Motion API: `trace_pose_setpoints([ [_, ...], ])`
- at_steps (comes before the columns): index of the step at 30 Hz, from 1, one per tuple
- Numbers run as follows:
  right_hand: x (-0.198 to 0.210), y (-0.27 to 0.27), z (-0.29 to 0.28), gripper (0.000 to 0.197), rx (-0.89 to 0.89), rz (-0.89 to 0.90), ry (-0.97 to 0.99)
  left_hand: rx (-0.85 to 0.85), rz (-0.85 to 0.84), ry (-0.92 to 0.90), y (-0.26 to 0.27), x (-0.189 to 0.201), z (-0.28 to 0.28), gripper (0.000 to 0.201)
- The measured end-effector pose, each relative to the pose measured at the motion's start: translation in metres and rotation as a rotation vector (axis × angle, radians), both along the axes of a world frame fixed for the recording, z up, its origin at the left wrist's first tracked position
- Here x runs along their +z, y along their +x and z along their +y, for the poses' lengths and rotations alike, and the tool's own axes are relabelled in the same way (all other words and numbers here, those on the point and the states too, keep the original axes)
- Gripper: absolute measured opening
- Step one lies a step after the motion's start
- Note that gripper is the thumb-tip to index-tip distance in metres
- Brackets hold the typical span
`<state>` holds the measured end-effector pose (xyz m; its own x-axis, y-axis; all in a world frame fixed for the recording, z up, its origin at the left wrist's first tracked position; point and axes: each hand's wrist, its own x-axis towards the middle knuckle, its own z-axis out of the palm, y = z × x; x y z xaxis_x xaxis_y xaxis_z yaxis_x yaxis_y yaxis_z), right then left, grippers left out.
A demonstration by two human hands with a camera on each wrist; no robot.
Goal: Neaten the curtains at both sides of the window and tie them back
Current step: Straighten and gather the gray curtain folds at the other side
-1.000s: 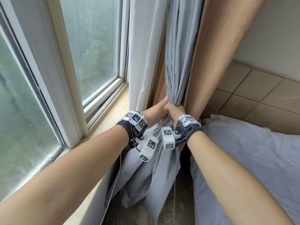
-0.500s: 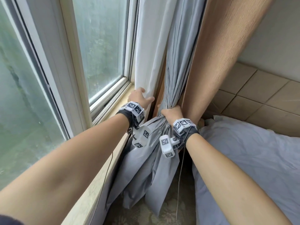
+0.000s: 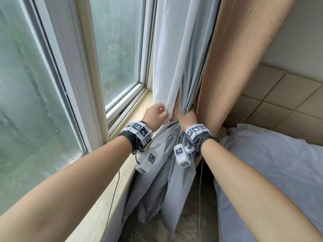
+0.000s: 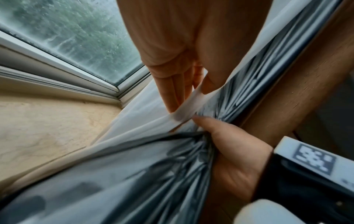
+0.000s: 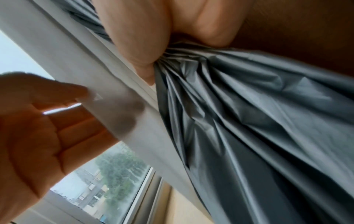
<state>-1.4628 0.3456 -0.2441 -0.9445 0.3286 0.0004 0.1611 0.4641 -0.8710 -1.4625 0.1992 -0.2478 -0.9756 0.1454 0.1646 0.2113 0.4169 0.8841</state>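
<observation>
While right hand clenches bunched grey curtain, left hand pinches its white edge above sill corner.

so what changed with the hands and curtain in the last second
The left hand let go of the gathered grey curtain, moved left toward the window and now pinches the edge of the white sheer curtain. The right hand keeps its grip on the grey bunch, in about the same spot.
</observation>
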Motion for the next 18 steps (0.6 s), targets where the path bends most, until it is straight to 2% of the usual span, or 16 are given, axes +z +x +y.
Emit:
trace_pose_setpoints([
  [3,-0.003,-0.002,-0.005,0.083,0.041,-0.093,-0.113,-0.078,-0.050,0.066,0.004,0.000,0.003,0.024],
  [6,0.001,0.000,-0.004,0.125,0.032,-0.179,-0.280,-0.164,-0.115,0.063,-0.001,-0.001,0.004,0.038],
  [7,0.005,0.004,-0.004,0.132,0.044,-0.204,-0.306,-0.200,-0.132,0.048,0.000,0.003,0.006,0.044],
  [8,0.007,0.007,-0.003,0.128,0.062,-0.208,-0.313,-0.242,-0.159,0.027,0.003,0.009,0.008,0.046],
  [10,0.011,0.011,0.002,0.101,0.038,-0.184,-0.297,-0.311,-0.215,-0.031,0.008,0.018,0.014,0.037],
  [13,0.011,0.005,0.012,0.065,-0.142,-0.063,-0.232,-0.423,-0.303,-0.015,0.006,0.017,0.020,0.047],
  [14,0.009,0.001,0.015,0.054,-0.181,-0.041,-0.183,-0.417,-0.324,0.012,0.005,0.015,0.021,0.044],
  [16,0.007,-0.002,0.023,0.041,-0.176,-0.053,-0.115,-0.298,-0.309,0.087,-0.002,0.011,0.025,0.027],
  [18,0.005,-0.001,0.032,0.038,-0.138,-0.071,-0.086,-0.053,-0.264,0.139,-0.010,0.005,0.029,0.020],
])
